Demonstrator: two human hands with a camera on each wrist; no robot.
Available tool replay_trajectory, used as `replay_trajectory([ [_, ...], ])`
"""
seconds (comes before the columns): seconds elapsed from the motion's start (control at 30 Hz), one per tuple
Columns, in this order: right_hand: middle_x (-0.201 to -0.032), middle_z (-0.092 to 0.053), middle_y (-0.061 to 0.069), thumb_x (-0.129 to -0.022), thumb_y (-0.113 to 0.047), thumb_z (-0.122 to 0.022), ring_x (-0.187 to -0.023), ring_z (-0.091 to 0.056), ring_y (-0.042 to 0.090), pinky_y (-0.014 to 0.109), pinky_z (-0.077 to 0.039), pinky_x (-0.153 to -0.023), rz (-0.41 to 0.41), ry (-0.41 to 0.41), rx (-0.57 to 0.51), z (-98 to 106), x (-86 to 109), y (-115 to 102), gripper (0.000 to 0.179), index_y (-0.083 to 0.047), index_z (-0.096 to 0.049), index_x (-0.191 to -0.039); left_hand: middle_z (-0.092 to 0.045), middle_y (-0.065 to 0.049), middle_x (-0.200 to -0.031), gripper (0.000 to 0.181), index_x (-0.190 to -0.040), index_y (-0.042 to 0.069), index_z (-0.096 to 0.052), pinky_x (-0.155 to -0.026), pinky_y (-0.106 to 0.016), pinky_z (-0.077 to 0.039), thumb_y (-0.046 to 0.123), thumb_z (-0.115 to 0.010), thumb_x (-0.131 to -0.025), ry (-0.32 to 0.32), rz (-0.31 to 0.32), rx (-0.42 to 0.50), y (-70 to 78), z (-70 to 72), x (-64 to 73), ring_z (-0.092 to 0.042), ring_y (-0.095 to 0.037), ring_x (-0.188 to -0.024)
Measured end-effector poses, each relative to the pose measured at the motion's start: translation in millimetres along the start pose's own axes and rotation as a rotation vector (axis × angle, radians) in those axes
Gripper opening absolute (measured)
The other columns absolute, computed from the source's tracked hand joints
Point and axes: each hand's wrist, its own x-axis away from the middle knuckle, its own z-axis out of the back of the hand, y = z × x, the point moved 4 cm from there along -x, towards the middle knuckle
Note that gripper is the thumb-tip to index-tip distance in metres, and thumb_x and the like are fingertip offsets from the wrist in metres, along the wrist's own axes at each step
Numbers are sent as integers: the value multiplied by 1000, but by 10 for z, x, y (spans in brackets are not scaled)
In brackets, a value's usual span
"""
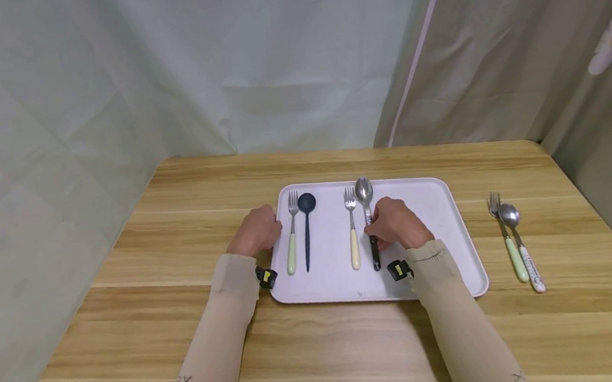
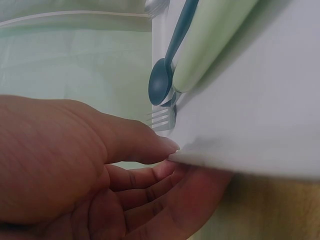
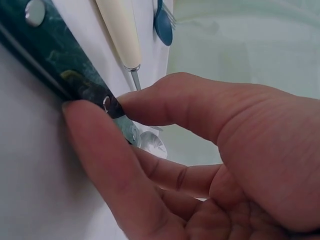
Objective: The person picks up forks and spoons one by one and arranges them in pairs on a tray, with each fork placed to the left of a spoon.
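Right of centre, the right hand [image 1: 397, 222] pinches a spoon [image 1: 364, 192]: shiny oval metal bowl, dark riveted handle. The left hand [image 1: 256, 230] grips a round-cornered white tray [image 1: 327, 287] at its edge.

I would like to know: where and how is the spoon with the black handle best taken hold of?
The spoon is probably best pinched across its slim handle, from above and the right, as the right hand does now. The handle points toward the person, the bowl away. The cream-handled fork lies close on the left; on the right, the tray holds no other cutlery.
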Motion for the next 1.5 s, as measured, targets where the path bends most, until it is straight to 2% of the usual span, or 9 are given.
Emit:
replay_trajectory([
  [0.33, -79, -70, 11, -96, -19, -66, -67, -68, 16, 29, -49, -67, 12, 20, 7, 4, 11, 2, 21, -1, -61, -106, -65, -14, -86, 26, -104, -2, -62, -59, -25, -49, 15, -43, -106, 6, 8, -9, 6, 10, 7, -64, -22, -72],
  [0.63, -72, -69, 6, -98, -30, -66, -72, -62, 18, 33, -46, -69, -8, 17, 55, 37, 20, 1, 27, -4, -63, -101, -64, -14, -89, 25, -110, -1, -60, -61, -26, -50, 17, -43, -107, -13, 45, 1, -9, 21, 7, -64, -23, -75],
  [0.83, -70, -69, 7, -98, -35, -66, -72, -60, 18, 32, -45, -67, 76, 61, 42, 98, 28, 7, 32, -3, -63, -100, -64, -14, -89, 25, -110, -1, -60, -61, -26, -49, 18, -43, -107, -15, 56, -3, -14, 36, 18, -64, -23, -75],
  [1.07, -71, -70, 8, -96, -34, -67, -65, -61, 17, 30, -46, -63, 170, 156, 3, 232, 55, 105, 32, -2, -64, -100, -64, -14, -87, 25, -106, -1, -61, -60, -25, -49, 16, -43, -107, -5, 16, 7, 17, 4, 18, -64, -22, -73],
  [1.5, -70, -69, 7, -97, -32, -64, -64, -60, 16, 30, -46, -64, 211, 182, 46, 460, 163, 457, 31, -1, -63, -101, -64, -14, -87, 25, -106, -1, -62, -59, -26, -49, 16, -43, -107, -8, 18, 26, 22, 0, 13, -64, -21, -72],
])
